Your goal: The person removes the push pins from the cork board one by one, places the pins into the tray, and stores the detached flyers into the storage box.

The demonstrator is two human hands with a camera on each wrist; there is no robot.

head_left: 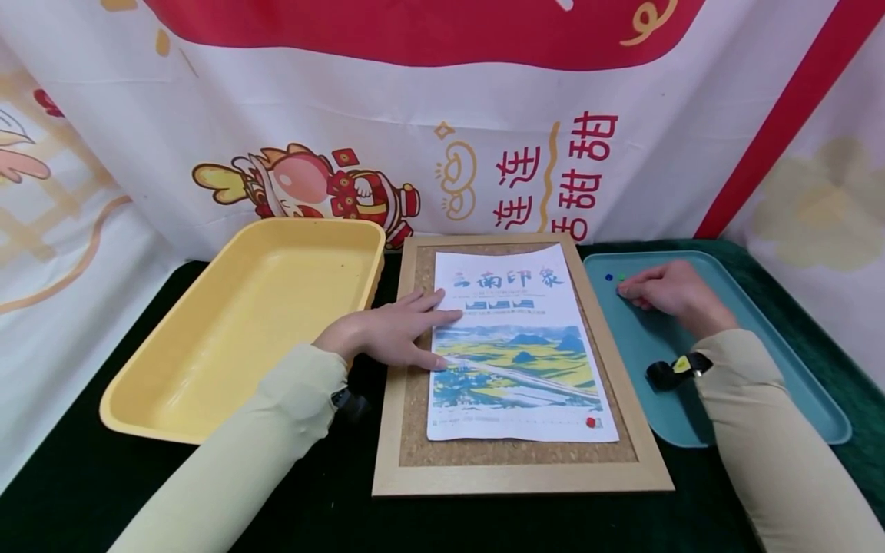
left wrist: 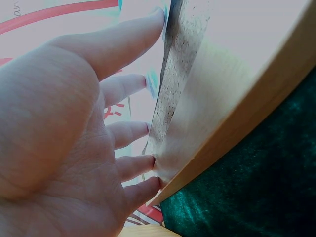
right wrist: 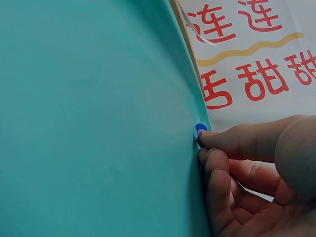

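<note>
A printed landscape poster (head_left: pixel 515 376) lies on a wood-framed cork board (head_left: pixel 415 430). Near its lower right corner sits a small red pushpin (head_left: pixel 591 422). My left hand (head_left: pixel 394 330) rests with spread fingers across the poster's left edge and the frame. Over the far part of the blue-green tray (head_left: pixel 664 415), my right hand (head_left: pixel 677 296) has thumb and fingers brought together. In the right wrist view, a small purple pushpin (right wrist: pixel 200 134) shows at those fingertips, mostly covered by them. A blue pushpin (head_left: pixel 608 277) and a green one (head_left: pixel 621 277) lie beside the fingertips.
An deep yellow tray (head_left: pixel 256 330) stands left of the board. Dark green cloth (head_left: pixel 297 507) covers the table. Behind everything hangs a white printed curtain (head_left: pixel 415 92) with red lettering and a cartoon figure.
</note>
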